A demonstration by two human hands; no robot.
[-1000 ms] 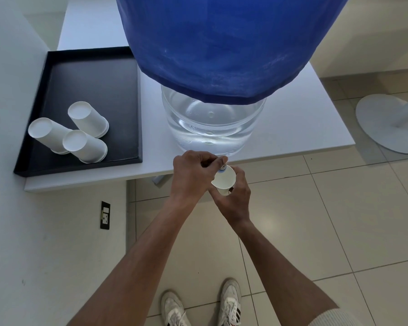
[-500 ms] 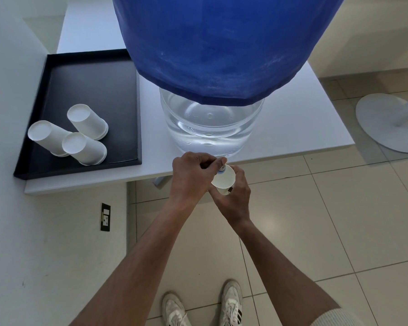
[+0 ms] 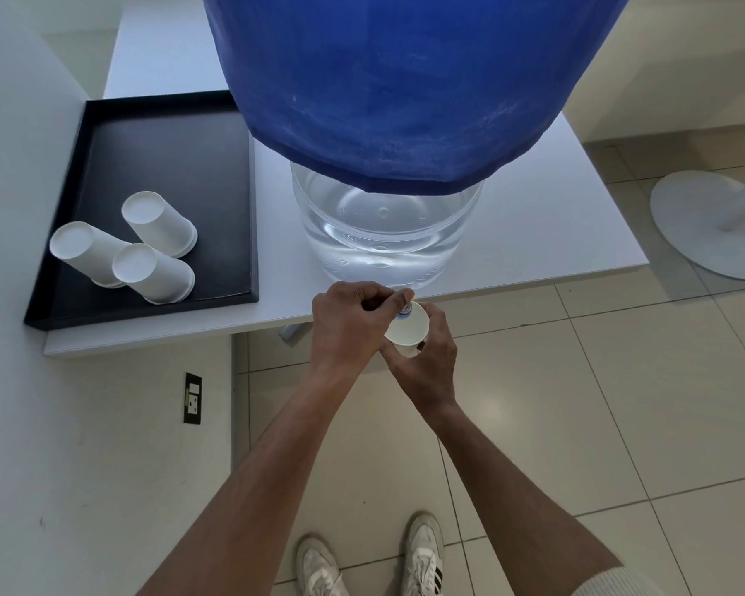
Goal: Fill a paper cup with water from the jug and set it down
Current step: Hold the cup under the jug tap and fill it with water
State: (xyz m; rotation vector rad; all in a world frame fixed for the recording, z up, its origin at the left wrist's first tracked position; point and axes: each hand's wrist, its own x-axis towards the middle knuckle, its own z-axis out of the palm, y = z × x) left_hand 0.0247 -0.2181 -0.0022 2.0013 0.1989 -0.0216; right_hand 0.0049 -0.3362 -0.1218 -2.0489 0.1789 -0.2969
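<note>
A big clear water jug (image 3: 383, 234) under a blue cloth cover (image 3: 396, 79) stands at the front edge of the white table (image 3: 555, 225). My right hand (image 3: 431, 363) holds a white paper cup (image 3: 408, 329) just off the table edge, under the jug's small tap (image 3: 404, 311). My left hand (image 3: 349, 320) is closed on the tap, thumb and fingers pinching it. The cup's inside looks white; I cannot tell how much water it holds.
A black tray (image 3: 155, 165) lies on the table's left side with three white paper cups (image 3: 147, 251) upside down in it. A white wall (image 3: 61, 466) with a socket (image 3: 192, 397) runs on the left. A round white stand base (image 3: 706, 225) sits on the tiled floor at right.
</note>
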